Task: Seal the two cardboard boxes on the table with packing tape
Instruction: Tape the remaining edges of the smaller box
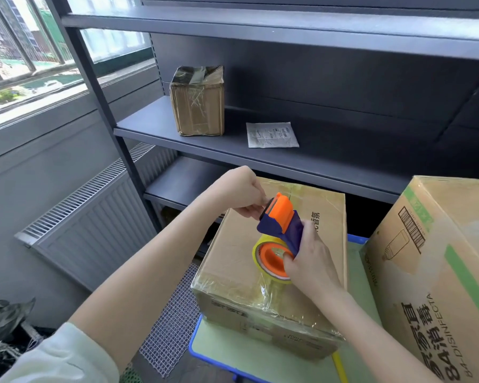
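A flat cardboard box [233, 261] lies on the green table [249, 357], clear tape running over its top and down its near side. Above it my right hand [310, 261] grips a tape dispenser [281, 230] with an orange and blue body and a yellow tape roll [260, 261]. My left hand [242, 194] pinches at the dispenser's orange front end, where the tape comes out. A taller cardboard box [437, 272] with green stripes and printed text stands on the right of the table, touching the flat one.
Dark metal shelves [315, 150] rise behind the table. One shelf holds a small taped box [198, 103] and a white packet [271, 134]. A radiator [94, 217] and windows are on the left, a wire mesh panel [174, 322] below the table edge.
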`<state>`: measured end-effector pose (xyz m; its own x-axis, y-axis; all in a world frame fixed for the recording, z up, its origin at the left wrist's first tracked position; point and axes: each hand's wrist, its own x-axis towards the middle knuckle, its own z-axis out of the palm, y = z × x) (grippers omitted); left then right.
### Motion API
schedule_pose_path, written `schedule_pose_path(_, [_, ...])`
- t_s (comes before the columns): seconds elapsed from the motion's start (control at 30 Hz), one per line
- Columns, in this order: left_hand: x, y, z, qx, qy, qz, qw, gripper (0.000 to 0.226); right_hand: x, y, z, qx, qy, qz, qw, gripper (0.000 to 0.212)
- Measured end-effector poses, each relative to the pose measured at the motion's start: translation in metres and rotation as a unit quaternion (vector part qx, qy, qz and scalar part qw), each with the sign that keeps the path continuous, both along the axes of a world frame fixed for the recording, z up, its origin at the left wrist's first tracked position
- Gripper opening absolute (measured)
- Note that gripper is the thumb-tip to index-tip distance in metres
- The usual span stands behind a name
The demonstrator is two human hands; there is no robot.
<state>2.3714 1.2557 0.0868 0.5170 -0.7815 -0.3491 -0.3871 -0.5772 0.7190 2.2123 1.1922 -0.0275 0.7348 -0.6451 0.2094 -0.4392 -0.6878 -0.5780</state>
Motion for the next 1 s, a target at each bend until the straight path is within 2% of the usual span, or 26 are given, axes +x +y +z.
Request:
schedule_pose_path(0.13, [0.003, -0.004, 0.0, -0.002, -0.059, -0.009, 0.998, 0.02, 0.001, -0.001, 0.004, -0.01, -0.014, -0.012, 1.0, 0.047])
schedule_pose_path(0.5, [0.011, -0.005, -0.02, -0.022, 0.002, 0.089, 0.996, 0.02, 0.002, -0.014, 0.015, -0.106, 0.066, 0.023, 0.992, 0.047])
schedule_pose_path(0.67, [0.026, 0.007, -0.019, -0.09, -0.002, 0.116, 0.989, 0.017, -0.003, -0.022, 0.018, -0.134, 0.113, 0.027, 0.984, 0.052])
schedule_pose_path(0.87, [0.035, 0.032, -0.031, -0.122, -0.028, 0.142, 0.982, 0.017, -0.007, -0.022, 0.02, -0.169, 0.142, 0.049, 0.974, 0.055])
schedule_pose_path(1.0, [0.051, 0.069, -0.043, -0.174, -0.081, 0.216, 0.957, 0.014, -0.021, -0.022, 0.018, -0.169, 0.191, 0.039, 0.966, 0.057])
